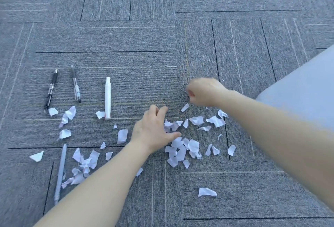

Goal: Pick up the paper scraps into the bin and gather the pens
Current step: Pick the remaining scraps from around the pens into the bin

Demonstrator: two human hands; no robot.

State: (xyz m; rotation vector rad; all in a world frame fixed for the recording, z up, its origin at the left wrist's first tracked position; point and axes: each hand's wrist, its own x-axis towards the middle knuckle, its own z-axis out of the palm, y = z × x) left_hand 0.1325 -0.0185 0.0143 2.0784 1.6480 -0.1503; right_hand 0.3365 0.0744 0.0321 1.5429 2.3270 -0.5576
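Currently, your left hand [153,129] is reaching with released fingers over the paper scraps [180,147] lying mid-carpet; your right hand [202,91] is clenching, contents indiscernible. Scraps are looking light and flimsy: pinch clusters together.

Cool, even daylight covers the grey carpet [126,46] with almost no shadows or glare, the right hand [204,91] is blurred by motion, and the carpet lines bend toward the corners at 11 and 1 o'clock.

Four pens [107,98], roughly forty paper scraps [193,145], two hands [153,129]
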